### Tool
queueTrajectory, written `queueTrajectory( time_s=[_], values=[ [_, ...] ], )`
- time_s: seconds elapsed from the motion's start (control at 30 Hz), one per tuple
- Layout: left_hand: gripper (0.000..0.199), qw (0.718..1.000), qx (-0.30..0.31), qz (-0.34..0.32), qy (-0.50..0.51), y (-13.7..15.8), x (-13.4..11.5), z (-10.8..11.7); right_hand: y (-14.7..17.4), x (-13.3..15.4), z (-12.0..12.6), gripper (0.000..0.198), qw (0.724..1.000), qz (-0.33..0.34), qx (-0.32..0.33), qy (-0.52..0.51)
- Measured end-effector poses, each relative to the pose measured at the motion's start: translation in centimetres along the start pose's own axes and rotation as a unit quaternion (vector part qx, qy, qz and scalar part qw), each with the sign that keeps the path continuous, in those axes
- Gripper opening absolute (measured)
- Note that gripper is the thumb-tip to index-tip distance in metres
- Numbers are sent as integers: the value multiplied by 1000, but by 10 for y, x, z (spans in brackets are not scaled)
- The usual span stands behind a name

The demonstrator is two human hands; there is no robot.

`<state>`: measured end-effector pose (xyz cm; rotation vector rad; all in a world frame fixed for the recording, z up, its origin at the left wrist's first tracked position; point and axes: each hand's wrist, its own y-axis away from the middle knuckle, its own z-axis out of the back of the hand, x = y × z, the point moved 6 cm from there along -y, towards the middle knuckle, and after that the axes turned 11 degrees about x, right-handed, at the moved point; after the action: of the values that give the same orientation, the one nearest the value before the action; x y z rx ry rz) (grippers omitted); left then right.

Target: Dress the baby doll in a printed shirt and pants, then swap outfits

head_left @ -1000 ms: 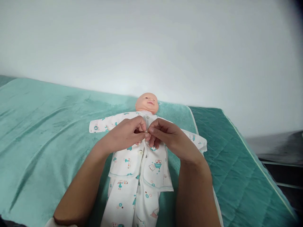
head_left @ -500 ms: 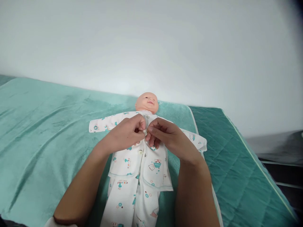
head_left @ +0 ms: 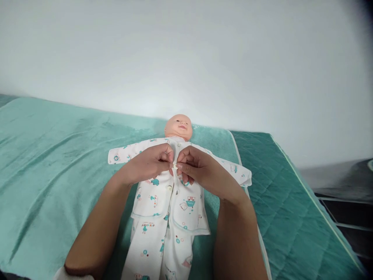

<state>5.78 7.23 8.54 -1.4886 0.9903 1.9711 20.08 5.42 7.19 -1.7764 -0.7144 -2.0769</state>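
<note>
A baby doll [head_left: 178, 127] lies on its back, dressed in a white printed jacket [head_left: 188, 204] and matching pants [head_left: 151, 249]. Over the doll's chest, my left hand [head_left: 157, 159] pinches the left side of the jacket's front opening. My right hand [head_left: 196, 165] pinches the facing edge, its fingertips close to the other hand's. Between the fingertips a small pale button [head_left: 175, 165] shows. Lower on the front sits another button [head_left: 169, 188], where the two edges lie apart. The top of the jacket is closed at the neck. My fingers partly hide the cloth they grip.
A light green blanket [head_left: 58, 155] with wrinkles lies under the doll. To the right is a darker green quilted cover [head_left: 279, 186] with a pale edge. A plain wall [head_left: 175, 58] rises behind, and dark tiled floor [head_left: 346, 210] shows at the far right.
My two hands have come closer together at the button, and the right fingertips now press at the jacket's edge. The whole view has shifted slightly.
</note>
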Motion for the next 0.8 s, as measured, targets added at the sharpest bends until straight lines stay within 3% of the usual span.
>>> queueTrajectory(
  time_s=[0.37,0.57,0.8],
  values=[
    [10,999,38,-17,23,-2,1,0,-1,-1,0,5,999,3,-3,40],
    [18,997,68,25,17,0,3,-1,0,-1,-1,4,1000,4,8,22],
    [21,999,32,25,-23,4,2,6,1,3,2,6,999,-6,-12,40]
  ],
)
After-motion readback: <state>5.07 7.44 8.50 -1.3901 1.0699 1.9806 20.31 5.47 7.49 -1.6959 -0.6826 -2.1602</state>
